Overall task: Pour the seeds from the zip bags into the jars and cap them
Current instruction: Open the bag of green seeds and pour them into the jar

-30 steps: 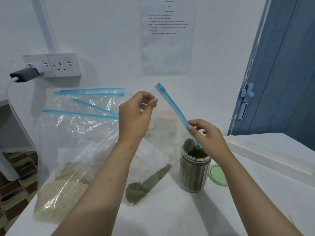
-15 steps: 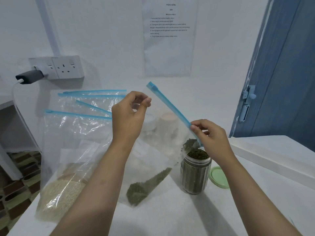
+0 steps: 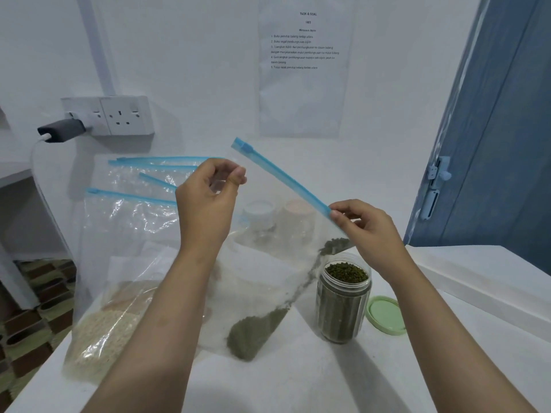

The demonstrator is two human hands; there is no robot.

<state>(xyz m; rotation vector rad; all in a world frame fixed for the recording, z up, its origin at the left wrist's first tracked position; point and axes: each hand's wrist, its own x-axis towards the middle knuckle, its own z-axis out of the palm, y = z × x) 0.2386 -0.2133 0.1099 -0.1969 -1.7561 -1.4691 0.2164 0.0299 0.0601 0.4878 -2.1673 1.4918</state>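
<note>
progress: we are seeing the jar (image 3: 343, 305) filling near its rim with green seeds, a clump remaining in the zip bag (image 3: 256, 329); green lid (image 3: 386, 315) lying off, right of the jar.
left hand (image 3: 208, 204): we are pinching the bag's plastic up high.
right hand (image 3: 366, 225): we are pinching the blue zip strip (image 3: 283, 177) at its lower end, just above the jar.
left to do: remaining seeds, capping, the other bags (image 3: 119, 234) far left.

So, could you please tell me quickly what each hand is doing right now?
Left hand: pinching the zip bag.
Right hand: pinching the bag's blue zip strip.
</note>
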